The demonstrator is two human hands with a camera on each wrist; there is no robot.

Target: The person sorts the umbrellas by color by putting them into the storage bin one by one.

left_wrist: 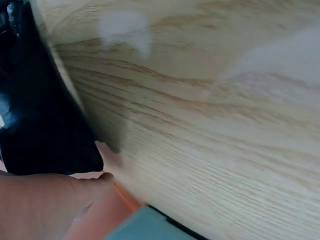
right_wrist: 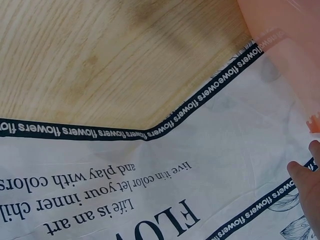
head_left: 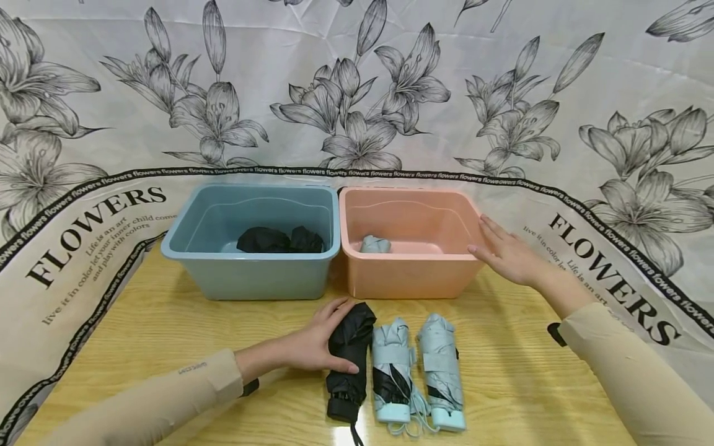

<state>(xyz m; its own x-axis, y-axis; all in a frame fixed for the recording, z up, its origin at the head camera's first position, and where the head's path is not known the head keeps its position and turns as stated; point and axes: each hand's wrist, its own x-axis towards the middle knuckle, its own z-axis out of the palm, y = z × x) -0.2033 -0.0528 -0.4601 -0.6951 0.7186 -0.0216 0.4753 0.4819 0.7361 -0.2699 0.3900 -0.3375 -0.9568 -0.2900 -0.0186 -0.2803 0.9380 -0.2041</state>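
Observation:
My left hand (head_left: 315, 341) holds a black folded umbrella (head_left: 352, 353) on the wooden table, its thumb across the cloth and its fingers near the far end. In the left wrist view the umbrella (left_wrist: 42, 110) shows dark beside the hand (left_wrist: 50, 205). To its right lie two light-blue folded umbrellas, one (head_left: 392, 353) with a loose cord and another (head_left: 438, 359) farther right. My right hand (head_left: 510, 254) rests at the right rim of the pink bin (head_left: 413, 272), fingers extended; the right wrist view catches only part of that hand (right_wrist: 307, 190).
Left of the pink bin stands a blue bin (head_left: 256, 275) with dark bundled items (head_left: 264, 240) inside. A light-blue bundle (head_left: 375, 244) lies in the pink bin. Behind both bins hangs a white flower-printed cloth (head_left: 357, 93), which also borders the table (head_left: 251, 396) at both sides.

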